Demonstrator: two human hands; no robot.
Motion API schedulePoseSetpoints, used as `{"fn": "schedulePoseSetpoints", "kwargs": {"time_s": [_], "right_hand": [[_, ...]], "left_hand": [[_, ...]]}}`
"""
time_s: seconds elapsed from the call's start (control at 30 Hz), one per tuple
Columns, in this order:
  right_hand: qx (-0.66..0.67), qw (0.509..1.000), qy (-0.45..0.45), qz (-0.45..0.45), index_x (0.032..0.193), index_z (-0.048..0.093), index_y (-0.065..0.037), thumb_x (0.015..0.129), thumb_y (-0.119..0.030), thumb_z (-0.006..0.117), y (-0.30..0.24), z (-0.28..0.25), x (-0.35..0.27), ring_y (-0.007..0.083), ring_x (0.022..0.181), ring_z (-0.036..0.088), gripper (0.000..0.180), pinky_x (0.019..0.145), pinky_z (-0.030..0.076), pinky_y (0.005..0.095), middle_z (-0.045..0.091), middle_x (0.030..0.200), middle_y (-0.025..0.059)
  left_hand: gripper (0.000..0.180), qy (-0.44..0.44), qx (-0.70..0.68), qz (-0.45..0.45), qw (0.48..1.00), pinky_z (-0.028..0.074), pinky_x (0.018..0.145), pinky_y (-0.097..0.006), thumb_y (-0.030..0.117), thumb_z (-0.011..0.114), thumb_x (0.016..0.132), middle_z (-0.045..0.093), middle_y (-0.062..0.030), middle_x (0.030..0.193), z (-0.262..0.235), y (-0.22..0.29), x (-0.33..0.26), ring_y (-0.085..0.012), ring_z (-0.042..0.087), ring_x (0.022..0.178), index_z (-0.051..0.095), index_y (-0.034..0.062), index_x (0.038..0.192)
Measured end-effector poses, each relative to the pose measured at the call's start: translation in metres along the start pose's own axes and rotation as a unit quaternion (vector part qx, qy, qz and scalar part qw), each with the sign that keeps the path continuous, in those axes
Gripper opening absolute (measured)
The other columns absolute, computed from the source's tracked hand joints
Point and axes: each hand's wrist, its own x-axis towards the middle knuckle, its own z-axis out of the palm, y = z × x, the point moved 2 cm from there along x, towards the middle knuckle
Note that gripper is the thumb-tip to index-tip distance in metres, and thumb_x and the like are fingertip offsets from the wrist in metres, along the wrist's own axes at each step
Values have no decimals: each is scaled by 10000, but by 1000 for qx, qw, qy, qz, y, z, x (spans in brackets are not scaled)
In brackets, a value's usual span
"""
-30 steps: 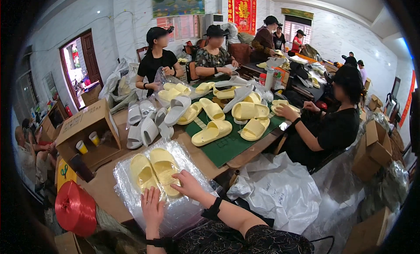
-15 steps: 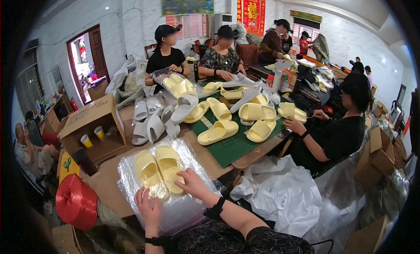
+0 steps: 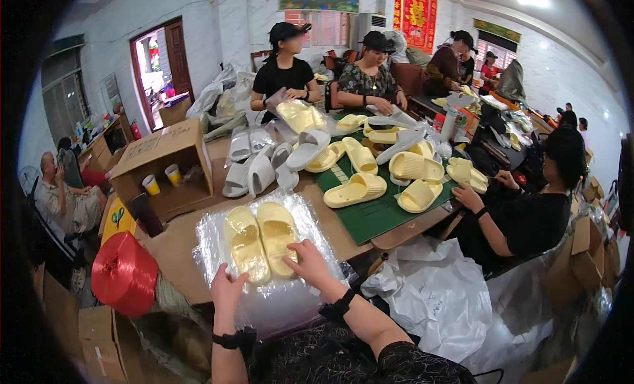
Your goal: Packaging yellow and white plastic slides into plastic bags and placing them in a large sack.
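Note:
A pair of pale yellow slide slippers, the left slipper (image 3: pixel 247 245) and the right slipper (image 3: pixel 277 233), lies side by side in clear plastic on a stack of clear plastic bags (image 3: pixel 211 229) at the table's near edge. My left hand (image 3: pixel 228 289) is closed at the lower left of the pair, its fingers pinching the plastic bag. Beside the right slipper's near end, my right hand (image 3: pixel 310 262) has bent fingers pinching the plastic there. Both wrists wear black bands.
Loose yellow slippers (image 3: pixel 355 190) lie on a green mat (image 3: pixel 360 225), with grey slippers (image 3: pixel 261 172) to their left. An open carton (image 3: pixel 162 153) holding cups and a red twine roll (image 3: pixel 125 274) stand left. Co-workers sit around; one person's hand (image 3: pixel 467 197) touches a yellow slipper.
The view has shifted, so the scene sits further right and slightly higher. My left hand has drawn off the left slipper to the bag's edge, and its spread fingers have closed.

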Motion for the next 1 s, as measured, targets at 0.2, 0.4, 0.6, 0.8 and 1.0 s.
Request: {"fn": "schedulePoseSetpoints", "kwargs": {"time_s": [0.2, 0.4, 0.6, 0.8, 1.0], "right_hand": [[3, 999, -15, 36, 1137, 636, -26, 860, -268, 729, 7, -1, 4, 292, 824, 545, 379, 762, 463, 401, 547, 933, 143], [19, 999, 29, 7, 1183, 594, 10, 840, -251, 758, 11, 3, 4, 250, 756, 526, 461, 694, 462, 370, 513, 875, 114], [70, 996, 39, 49, 1320, 482, 22, 825, -213, 784, 13, 6, 3, 213, 784, 509, 626, 711, 469, 345, 496, 1007, 120], [191, 977, 78, 55, 1463, 284, 50, 837, -207, 785, 19, -10, 8, 152, 813, 532, 842, 681, 474, 281, 403, 1333, 162], [441, 840, -178, 260, 1421, 401, 44, 838, -132, 768, 0, -52, 21, 73, 630, 509, 711, 535, 420, 232, 655, 937, 55]], "left_hand": [[791, -29, -251, -15, 968, 463, 634, -281, 285, 838, 753, 612, -74, 939, 15, -1, 17, -138, 572, 776, 480, -30, 1384], [700, -132, -392, -161, 896, 469, 629, -277, 272, 799, 808, 627, -106, 1027, 11, 35, 14, -132, 596, 796, 478, -83, 1317], [351, -191, -415, -107, 883, 468, 627, -269, 187, 726, 855, 671, -57, 901, 28, 21, 12, -117, 609, 744, 629, -59, 1086], [257, -172, -483, -95, 854, 491, 679, -280, 143, 685, 863, 685, -55, 923, 27, 21, 1, -122, 630, 792, 660, -50, 1031], [382, -291, -581, -59, 758, 531, 883, -336, 154, 650, 890, 695, -121, 1110, 5, 41, -26, -200, 665, 1027, 620, -70, 1198]]}}
